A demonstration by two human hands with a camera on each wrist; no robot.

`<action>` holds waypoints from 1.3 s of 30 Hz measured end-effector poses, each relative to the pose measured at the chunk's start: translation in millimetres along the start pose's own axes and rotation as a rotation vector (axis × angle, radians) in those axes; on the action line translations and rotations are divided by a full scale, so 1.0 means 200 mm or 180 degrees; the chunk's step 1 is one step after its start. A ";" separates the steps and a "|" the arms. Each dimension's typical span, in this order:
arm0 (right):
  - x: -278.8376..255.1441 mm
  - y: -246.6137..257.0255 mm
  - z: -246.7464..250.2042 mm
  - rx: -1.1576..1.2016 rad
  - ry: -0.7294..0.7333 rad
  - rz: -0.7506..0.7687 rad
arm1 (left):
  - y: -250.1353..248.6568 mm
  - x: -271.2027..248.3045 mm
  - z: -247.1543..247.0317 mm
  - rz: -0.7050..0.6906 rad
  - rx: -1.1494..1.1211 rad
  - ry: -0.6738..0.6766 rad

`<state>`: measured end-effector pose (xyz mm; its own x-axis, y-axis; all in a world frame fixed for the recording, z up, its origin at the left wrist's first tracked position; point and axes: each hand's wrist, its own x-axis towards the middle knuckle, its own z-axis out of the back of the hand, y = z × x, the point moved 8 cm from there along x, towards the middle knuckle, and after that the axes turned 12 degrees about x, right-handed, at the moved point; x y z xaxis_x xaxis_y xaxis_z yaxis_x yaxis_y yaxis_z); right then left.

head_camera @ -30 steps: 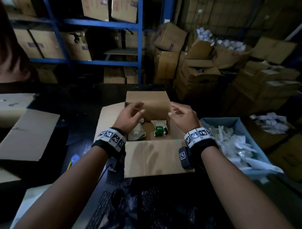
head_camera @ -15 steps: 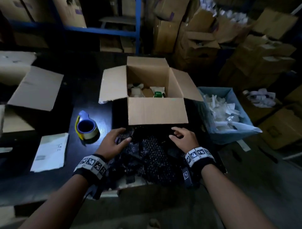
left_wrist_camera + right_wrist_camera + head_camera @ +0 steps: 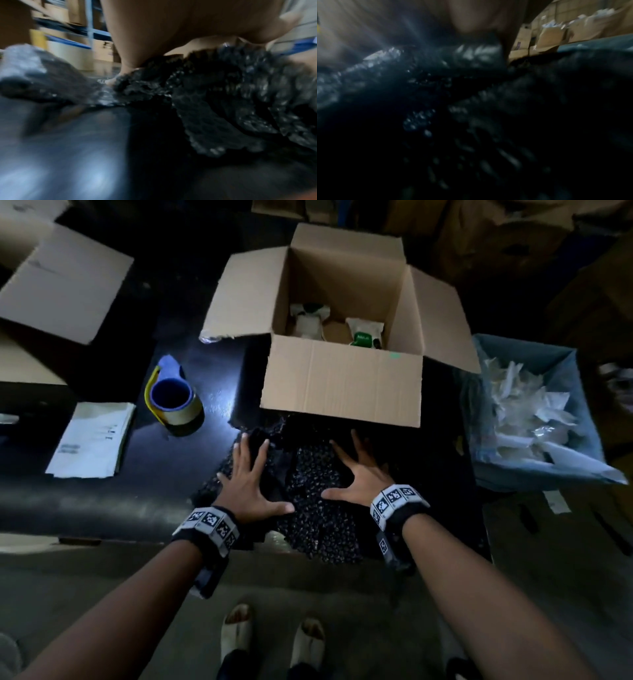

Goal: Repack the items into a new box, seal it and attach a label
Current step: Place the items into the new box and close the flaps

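From the box (image 3: 342,381), the bubble wrap (image 3: 315,501) lies at six o'clock, the tape roll (image 3: 173,402) at nine, the bin (image 3: 534,419) at three; pouches (image 3: 363,332), apparently two, lie inside.

your matt brown cardboard box (image 3: 342,385) sits at twelve o'clock; glossy black bubble wrap (image 3: 315,491) lies under your palms, on a smooth, shiny dark table (image 3: 212,371).

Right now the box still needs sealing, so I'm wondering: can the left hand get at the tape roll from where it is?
Probably yes. The left hand lies open on the black bubble wrap, holding nothing, and the tape roll stands just beyond it on its left, with only bare dark table between them.
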<state>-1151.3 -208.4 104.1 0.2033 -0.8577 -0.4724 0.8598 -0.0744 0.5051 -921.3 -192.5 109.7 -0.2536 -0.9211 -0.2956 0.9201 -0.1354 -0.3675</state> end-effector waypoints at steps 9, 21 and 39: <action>0.00 -0.11 -0.05 -0.0519 -0.0142 -0.0142 | -0.18 0.15 -0.19 -0.0525 0.1333 0.0342; -0.06 -0.04 -0.06 -0.0687 -0.0498 0.0191 | -0.03 0.11 -0.06 -0.0768 0.0215 -0.0592; -0.17 0.19 0.14 0.1383 -0.1384 0.0144 | 0.24 0.01 0.34 -0.0011 -0.0748 -0.0571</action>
<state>-1138.7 -195.7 160.5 -0.0532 -0.9870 -0.1518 0.5667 -0.1550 0.8092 -858.2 -226.1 151.8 -0.1806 -0.9734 -0.1411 0.8197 -0.0697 -0.5686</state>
